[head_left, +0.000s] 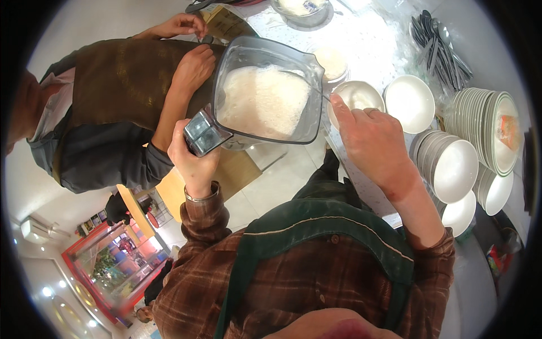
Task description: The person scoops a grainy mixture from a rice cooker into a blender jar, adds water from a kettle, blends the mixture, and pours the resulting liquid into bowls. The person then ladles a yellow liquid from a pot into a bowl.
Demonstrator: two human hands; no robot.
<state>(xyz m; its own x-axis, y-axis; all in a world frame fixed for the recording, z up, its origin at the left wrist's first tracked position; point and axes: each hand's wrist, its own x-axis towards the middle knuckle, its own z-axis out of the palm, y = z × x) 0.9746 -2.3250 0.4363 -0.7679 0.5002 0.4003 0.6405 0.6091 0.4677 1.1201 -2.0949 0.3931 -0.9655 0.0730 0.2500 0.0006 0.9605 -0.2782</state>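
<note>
My left hand (192,163) grips the black handle of a clear plastic blender jug (313,116), held up in front of me. Frothy, cream-coloured liquid (264,101) fills part of the jug. The thin handle of a utensil (319,92) runs from the froth over the rim to the fingers of my right hand (370,140), which closes on it; the utensil's far end is hidden in the liquid. Just beyond my right hand are a white bowl (358,95) with some pale content and a second white bowl (410,104). A round container of pale stuff (330,63) sits behind the jug.
Stacked white bowls (455,169) and a stack of green-rimmed plates (482,127) stand at the right of the speckled counter (368,178). Dark-handled cutlery (438,51) lies behind them. A metal bowl (300,10) is at the far edge. A person in a brown apron (139,80) stands close at the left.
</note>
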